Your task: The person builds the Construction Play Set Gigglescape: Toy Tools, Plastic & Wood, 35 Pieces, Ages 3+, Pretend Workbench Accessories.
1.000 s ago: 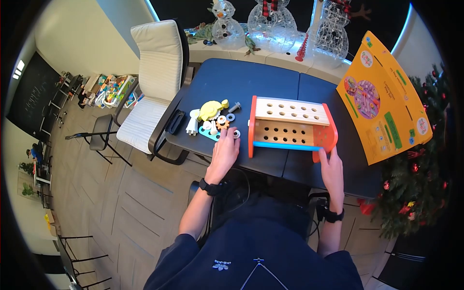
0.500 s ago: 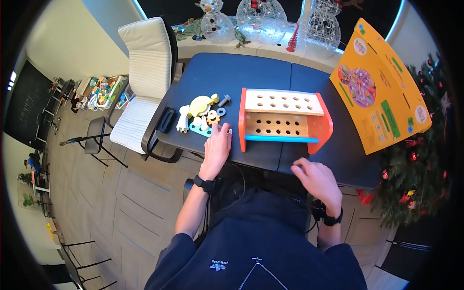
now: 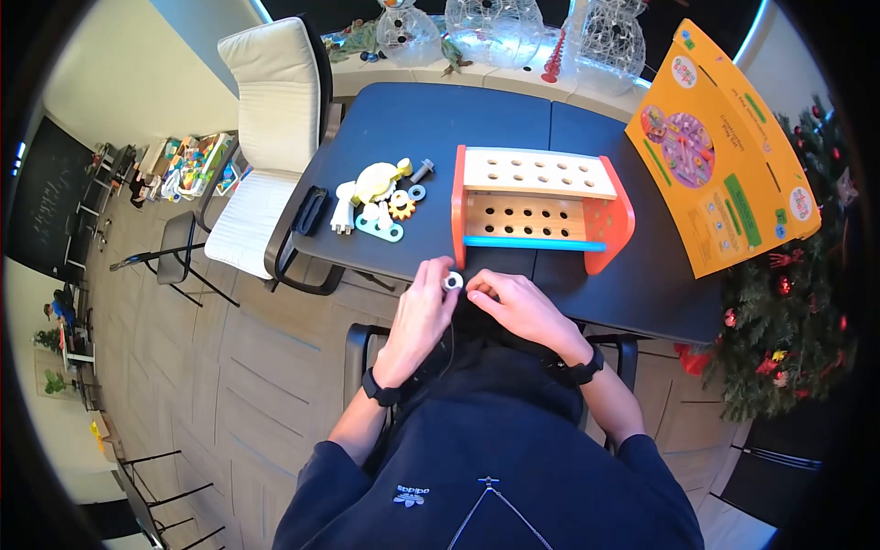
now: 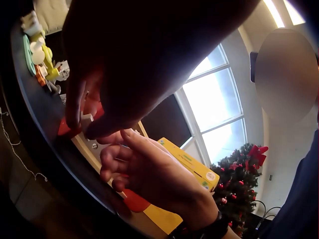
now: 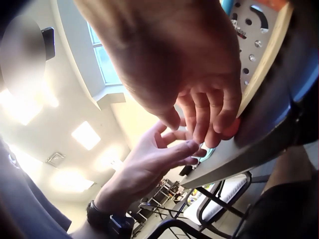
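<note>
In the head view my left hand [image 3: 423, 316] pinches a small white toy nut [image 3: 452, 281] with a dark hole, in front of the table's near edge. The left wrist view shows the nut [image 4: 86, 121] between thumb and fingers. My right hand [image 3: 522, 312] is just right of it, fingers loosely bent and nothing in them. Beyond the hands stands a wooden toy workbench [image 3: 541, 174] with red ends, a blue bar and rows of holes. Left of it lie a yellow toy piece [image 3: 376, 183], a grey bolt [image 3: 422, 170], a grey washer [image 3: 417, 192], an orange gear [image 3: 401, 205] and a teal strip [image 3: 379, 229].
A large yellow box [image 3: 724, 165] leans at the table's right end, beside a decorated tree [image 3: 788, 321]. A black object [image 3: 312, 210] lies at the table's left edge. A white cushioned chair [image 3: 266, 119] stands to the left. Lit snowmen [image 3: 408, 37] line the sill behind the blue table [image 3: 403, 110].
My left hand has lifted the white nut from beside the loose parts towards my body. My right hand has left the workbench's right end and come across to the left hand.
</note>
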A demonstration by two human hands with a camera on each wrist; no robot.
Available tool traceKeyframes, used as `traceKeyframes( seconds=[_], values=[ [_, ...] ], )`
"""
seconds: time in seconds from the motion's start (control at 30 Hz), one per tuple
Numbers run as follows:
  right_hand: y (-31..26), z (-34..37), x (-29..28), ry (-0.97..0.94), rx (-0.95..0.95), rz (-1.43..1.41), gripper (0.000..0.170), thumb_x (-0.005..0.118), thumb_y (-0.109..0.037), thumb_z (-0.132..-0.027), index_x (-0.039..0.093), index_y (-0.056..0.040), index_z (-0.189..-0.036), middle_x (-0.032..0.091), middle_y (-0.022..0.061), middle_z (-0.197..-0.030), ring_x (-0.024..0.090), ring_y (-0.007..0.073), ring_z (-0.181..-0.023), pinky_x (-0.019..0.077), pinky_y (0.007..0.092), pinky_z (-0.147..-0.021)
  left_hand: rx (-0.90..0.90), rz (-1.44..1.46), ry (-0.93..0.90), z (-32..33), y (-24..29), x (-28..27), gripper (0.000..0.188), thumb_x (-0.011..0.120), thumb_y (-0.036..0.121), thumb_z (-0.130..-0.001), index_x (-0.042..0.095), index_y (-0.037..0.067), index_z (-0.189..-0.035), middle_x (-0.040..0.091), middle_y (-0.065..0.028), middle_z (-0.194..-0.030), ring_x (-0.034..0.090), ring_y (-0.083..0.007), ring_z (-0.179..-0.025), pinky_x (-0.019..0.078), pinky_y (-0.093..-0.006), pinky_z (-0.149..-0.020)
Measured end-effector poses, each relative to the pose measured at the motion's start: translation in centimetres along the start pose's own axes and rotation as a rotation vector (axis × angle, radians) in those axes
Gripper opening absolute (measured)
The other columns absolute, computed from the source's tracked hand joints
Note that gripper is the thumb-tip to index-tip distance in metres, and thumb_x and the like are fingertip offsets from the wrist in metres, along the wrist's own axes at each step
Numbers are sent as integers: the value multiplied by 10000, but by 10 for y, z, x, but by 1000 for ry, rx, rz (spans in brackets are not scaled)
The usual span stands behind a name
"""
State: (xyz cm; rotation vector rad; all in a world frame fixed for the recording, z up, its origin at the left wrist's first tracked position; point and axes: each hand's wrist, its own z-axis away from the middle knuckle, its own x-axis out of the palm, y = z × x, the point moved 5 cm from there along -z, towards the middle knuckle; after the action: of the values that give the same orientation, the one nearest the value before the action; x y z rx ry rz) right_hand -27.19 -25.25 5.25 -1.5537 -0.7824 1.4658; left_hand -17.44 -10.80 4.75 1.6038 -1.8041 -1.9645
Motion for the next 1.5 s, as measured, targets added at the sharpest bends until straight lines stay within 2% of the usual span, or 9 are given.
traceKeyframes(
  seconds=[0.3, 0.4, 0.5, 0.6, 0.7, 0.9, 1.13, 1.37, 1.5],
  values=[
    [39, -5, 3, 27, 215, -169, 345, 673, -304, -1053, 669, 39, -1088, 768, 182, -948, 763, 337, -885, 582, 410, -802, 259, 89, -61, 0, 23, 23, 459, 722, -65, -893, 551, 14, -1312, 628, -183, -1152, 706, -366, -980, 590, -437, -797],
    [34, -5, -11, 31, 192, -89, 302, 674, -290, -1047, 670, 7, -1108, 738, 197, -1065, 727, 367, -1020, 569, 431, -894, 279, 82, 8, 0, 34, 12, 443, 736, -54, -889, 572, 9, -1296, 642, -175, -1190, 722, -336, -999, 599, -423, -832],
    [36, -6, -22, 277, -140, 367, 274, 676, -256, -1041, 663, -15, -1172, 667, 230, -1208, 647, 389, -1185, 513, 480, -994, 165, 43, 201, -6, 17, -19, 302, 711, 7, -936, 621, -2, -1225, 660, -167, -1128, 714, -313, -892, 585, -404, -832],
    [44, -14, -24, 265, -163, 480, 311, 671, -221, -1035, 604, -8, -1252, 579, 212, -1331, 539, 429, -1294, 451, 509, -1080, 33, 186, 290, -42, 7, -41, 259, 672, 96, -1004, 622, -10, -1235, 666, -161, -1142, 698, -273, -1009, 568, -400, -911],
    [43, -26, -22, 292, -223, 544, 300, 664, -196, -1033, 595, 12, -1237, 556, 199, -1330, 518, 422, -1287, 452, 512, -1066, -48, 422, 171, -97, -11, -30, 451, 616, 308, -1088, 550, -16, -1395, 600, -201, -1400, 585, -280, -1318, 501, -393, -1086],
    [63, -60, -22, 452, -229, 632, 257, 674, -166, -994, 618, -38, -1210, 575, 169, -1224, 551, 378, -1176, 467, 513, -970, -165, 663, -97, -171, -14, 6, 773, 568, 551, -1072, 399, -34, -1549, 520, -236, -1496, 481, -305, -1425, 356, -409, -1214],
    [75, -95, -25, 615, -163, 582, 292, 658, -184, -991, 627, -48, -1247, 577, 174, -1277, 543, 397, -1200, 467, 543, -925, -268, 702, -256, -180, -24, 12, 689, 613, 352, -1005, 378, 47, -1577, 514, -214, -1476, 501, -307, -1372, 371, -406, -1171],
    [72, -106, -22, 595, -158, 531, 354, 655, -154, -990, 611, -24, -1316, 587, 220, -1339, 516, 453, -1274, 453, 551, -1034, -263, 742, -252, -177, -22, 11, 705, 624, 355, -1006, 359, 52, -1585, 537, -190, -1436, 530, -288, -1321, 414, -413, -1128],
    [80, -113, -26, 596, -155, 430, 308, 670, -168, -990, 652, -8, -1252, 675, 220, -1208, 569, 445, -1218, 467, 530, -1037, -283, 769, -264, -177, -20, 11, 717, 629, 361, -1001, 353, 57, -1589, 550, -179, -1417, 546, -282, -1296, 447, -413, -1086]
  ],
)
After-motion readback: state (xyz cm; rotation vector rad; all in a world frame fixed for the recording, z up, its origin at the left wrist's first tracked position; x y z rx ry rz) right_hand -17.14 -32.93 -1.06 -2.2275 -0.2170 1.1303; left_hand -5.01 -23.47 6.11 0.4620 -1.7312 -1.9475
